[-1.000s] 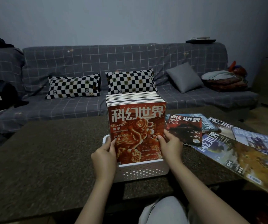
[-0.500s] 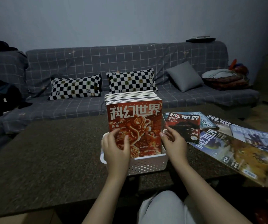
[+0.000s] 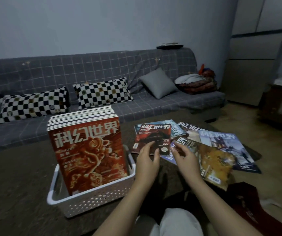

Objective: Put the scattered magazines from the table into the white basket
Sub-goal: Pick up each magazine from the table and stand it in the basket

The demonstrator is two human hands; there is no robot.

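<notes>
A white perforated basket point(image 3: 92, 200) stands on the dark table, packed with upright magazines; an orange-red cover point(image 3: 87, 154) faces me at the front. To its right, several magazines lie scattered flat. A dark red one point(image 3: 151, 135) lies on top nearest the basket, with a yellow-brown one point(image 3: 213, 160) and a pale blue one point(image 3: 222, 143) beyond. My left hand point(image 3: 148, 160) hovers over the dark red magazine's lower edge, fingers spread and holding nothing. My right hand point(image 3: 185, 156) is just right of it, above the pile, fingers loosely extended and empty.
A grey checked sofa point(image 3: 102, 68) runs behind the table with two checkerboard pillows point(image 3: 102, 92), a grey cushion point(image 3: 158, 83) and folded bedding point(image 3: 196, 82). A low cabinet point(image 3: 279, 103) stands at the far right. My knees point(image 3: 176, 223) are at the table's near edge.
Both hands left the basket's front magazine and moved right to the scattered pile. The view swung right, so the basket now sits left of centre.
</notes>
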